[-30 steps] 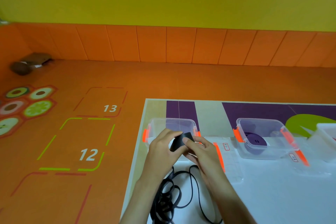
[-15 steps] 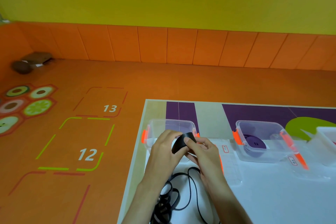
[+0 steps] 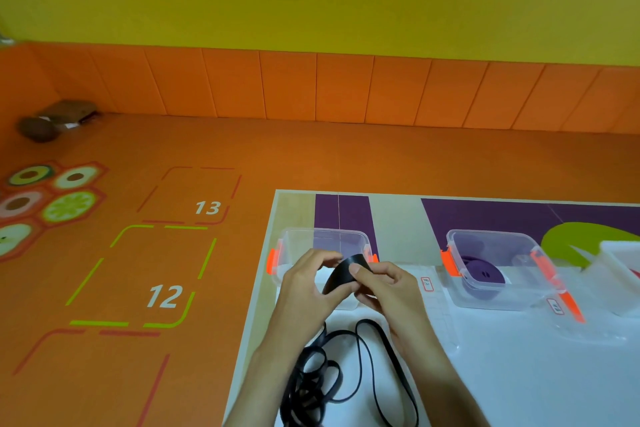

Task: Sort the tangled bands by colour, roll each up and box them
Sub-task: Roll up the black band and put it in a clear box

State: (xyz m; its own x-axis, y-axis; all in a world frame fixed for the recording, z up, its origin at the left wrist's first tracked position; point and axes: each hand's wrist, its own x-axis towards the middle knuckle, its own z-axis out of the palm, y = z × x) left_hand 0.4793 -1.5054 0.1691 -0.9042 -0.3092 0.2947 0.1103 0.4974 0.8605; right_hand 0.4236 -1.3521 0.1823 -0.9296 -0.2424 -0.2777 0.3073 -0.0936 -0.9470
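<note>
A black band roll is held between both hands just in front of an empty clear box with orange clips. My left hand grips the roll from the left, fingers curled over its top. My right hand pinches it from the right, thumb on its face. The band's loose tail lies in tangled black loops on the white table below my wrists. A second clear box to the right holds a rolled purple band.
A clear lid lies flat between the two boxes. A white container stands at the right edge. The table's left edge drops to an orange floor with numbered squares. A brown object sits by the far wall.
Both hands have turned the black roll a little between the fingers, and the view has shifted slightly. The loose loops on the table have shifted a little.
</note>
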